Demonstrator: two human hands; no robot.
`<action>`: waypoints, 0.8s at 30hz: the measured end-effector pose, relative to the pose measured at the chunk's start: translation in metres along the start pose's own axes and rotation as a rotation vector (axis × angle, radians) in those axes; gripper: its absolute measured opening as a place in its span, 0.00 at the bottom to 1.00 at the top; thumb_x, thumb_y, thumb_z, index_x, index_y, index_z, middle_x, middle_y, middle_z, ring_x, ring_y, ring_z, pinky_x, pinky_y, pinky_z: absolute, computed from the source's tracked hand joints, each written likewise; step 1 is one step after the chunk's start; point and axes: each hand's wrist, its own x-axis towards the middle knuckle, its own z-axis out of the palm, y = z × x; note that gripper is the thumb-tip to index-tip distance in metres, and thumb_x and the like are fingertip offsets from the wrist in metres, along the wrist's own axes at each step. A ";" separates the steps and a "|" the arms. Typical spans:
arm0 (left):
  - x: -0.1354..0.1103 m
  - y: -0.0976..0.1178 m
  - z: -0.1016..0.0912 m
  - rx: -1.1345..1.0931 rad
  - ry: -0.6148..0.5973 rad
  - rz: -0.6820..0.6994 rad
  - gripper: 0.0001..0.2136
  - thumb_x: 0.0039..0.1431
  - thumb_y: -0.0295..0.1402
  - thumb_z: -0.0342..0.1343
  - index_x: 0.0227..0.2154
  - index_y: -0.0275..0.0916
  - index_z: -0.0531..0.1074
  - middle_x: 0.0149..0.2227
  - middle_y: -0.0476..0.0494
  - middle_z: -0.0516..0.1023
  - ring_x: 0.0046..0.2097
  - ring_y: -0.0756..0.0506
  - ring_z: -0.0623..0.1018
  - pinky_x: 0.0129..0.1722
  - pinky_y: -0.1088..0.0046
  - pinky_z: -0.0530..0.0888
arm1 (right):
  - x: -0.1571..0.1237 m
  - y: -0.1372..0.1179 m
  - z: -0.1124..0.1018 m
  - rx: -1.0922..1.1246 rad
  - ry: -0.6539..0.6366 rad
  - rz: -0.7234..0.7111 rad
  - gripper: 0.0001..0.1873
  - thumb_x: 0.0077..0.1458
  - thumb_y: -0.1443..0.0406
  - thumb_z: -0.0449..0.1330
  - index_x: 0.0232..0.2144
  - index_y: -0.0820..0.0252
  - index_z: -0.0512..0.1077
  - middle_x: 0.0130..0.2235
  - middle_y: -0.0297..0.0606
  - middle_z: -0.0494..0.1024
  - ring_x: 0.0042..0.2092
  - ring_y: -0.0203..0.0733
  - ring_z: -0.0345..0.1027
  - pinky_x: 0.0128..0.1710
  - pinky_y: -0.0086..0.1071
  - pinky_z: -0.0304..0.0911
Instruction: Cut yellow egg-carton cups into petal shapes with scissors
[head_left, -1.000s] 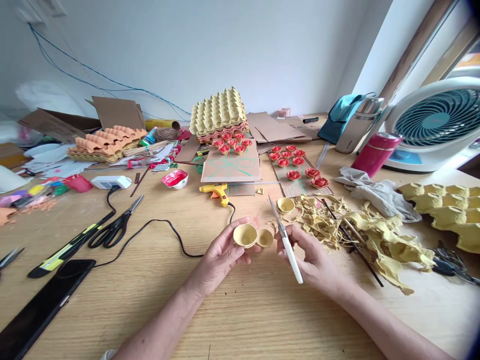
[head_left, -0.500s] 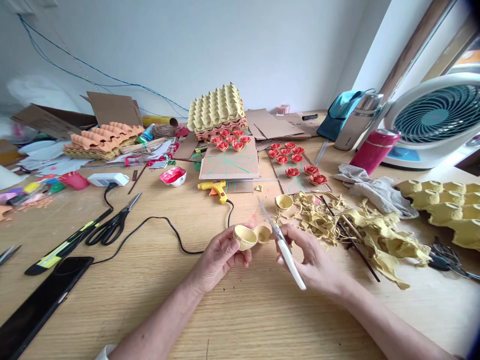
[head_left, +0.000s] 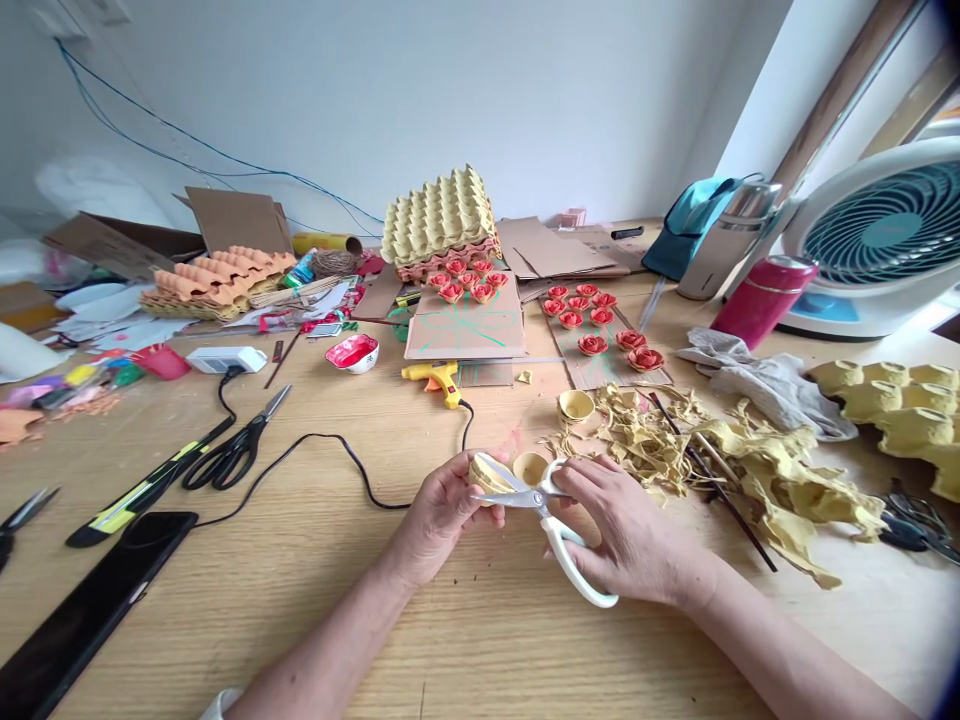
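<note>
My left hand [head_left: 442, 515] is closed around a small yellow egg-carton cup [head_left: 491, 485], tilted with its opening toward the right. In my right hand [head_left: 619, 530] are white-handled scissors [head_left: 566, 555], fingers through the loops. Their blades are spread, one over the cup's opening and the other along its near side. Just behind the blades, a second yellow cup [head_left: 530, 467] rests on the table. Farther back sits another cup [head_left: 576, 405], beside a heap of torn yellow carton scraps [head_left: 645, 440].
A yellow glue gun [head_left: 435, 380] lies behind the hands, its cord running left. Red paper-pulp roses [head_left: 592, 344] stand on cardboard. Black scissors [head_left: 236, 440], a utility knife [head_left: 142, 490] and a phone [head_left: 97, 600] lie left. Egg trays [head_left: 439, 220] are stacked at the back; a fan [head_left: 892, 235] stands right.
The scissors have swung leftward and opened, their blades now at the cup. My left hand has turned the cup onto its side. The view has shifted slightly.
</note>
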 end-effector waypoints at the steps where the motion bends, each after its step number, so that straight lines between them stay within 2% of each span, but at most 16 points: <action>1: 0.000 0.000 0.000 0.005 0.003 0.002 0.25 0.45 0.47 0.70 0.43 0.36 0.78 0.32 0.45 0.75 0.29 0.51 0.73 0.30 0.74 0.72 | 0.000 0.000 0.000 -0.005 -0.004 -0.001 0.10 0.56 0.60 0.60 0.35 0.57 0.63 0.37 0.39 0.72 0.37 0.45 0.64 0.40 0.40 0.56; 12: 0.000 -0.002 0.003 -0.002 0.013 -0.003 0.25 0.43 0.47 0.71 0.40 0.35 0.79 0.33 0.45 0.75 0.29 0.50 0.73 0.29 0.74 0.71 | -0.002 0.000 0.004 -0.039 0.021 -0.058 0.09 0.56 0.61 0.58 0.31 0.56 0.60 0.32 0.36 0.71 0.31 0.41 0.62 0.37 0.38 0.54; 24: -0.002 -0.004 -0.001 -0.069 -0.046 -0.053 0.25 0.44 0.44 0.72 0.45 0.39 0.77 0.33 0.45 0.77 0.31 0.50 0.74 0.28 0.77 0.71 | -0.003 -0.003 0.003 0.014 -0.010 -0.100 0.13 0.58 0.60 0.57 0.29 0.55 0.55 0.29 0.32 0.70 0.28 0.39 0.60 0.37 0.36 0.51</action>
